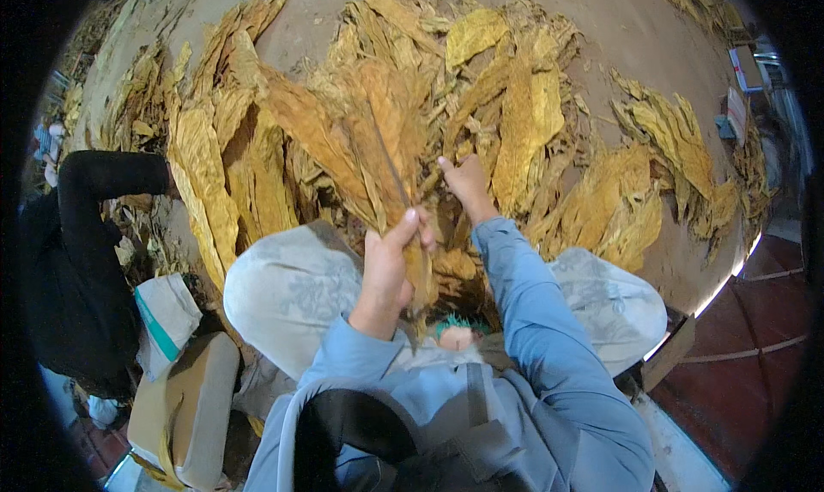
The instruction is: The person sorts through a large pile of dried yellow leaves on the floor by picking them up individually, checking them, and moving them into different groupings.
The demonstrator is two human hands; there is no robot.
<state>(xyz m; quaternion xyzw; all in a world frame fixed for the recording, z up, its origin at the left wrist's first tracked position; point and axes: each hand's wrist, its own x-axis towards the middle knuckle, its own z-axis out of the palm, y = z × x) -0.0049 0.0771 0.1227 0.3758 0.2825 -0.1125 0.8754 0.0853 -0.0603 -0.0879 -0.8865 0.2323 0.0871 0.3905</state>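
left hand [390, 264] pinches papery, wrinkled brown leaves [384, 123] – right hand [469, 183], grip unclear.

Broad, flat grey-brown surface [618, 28] — crumpled golden-brown dried leaves [530, 114] beyond and either side of the left hand [388, 264]'s grip.

At nine o'clock a co-worker in black [81, 243] bends in from the rim, with a white cloth banded in green [161, 320] at eight o'clock and a beige padded seat [206, 410] between seven and eight. Dark red flooring [730, 363] crossed by pale lines spreads at four o'clock, beyond the edge of the brown bench [618, 28], whose surface shows bare at one o'clock. Near the rim at two o'clock stands a small brown box [748, 69] with pale edges.
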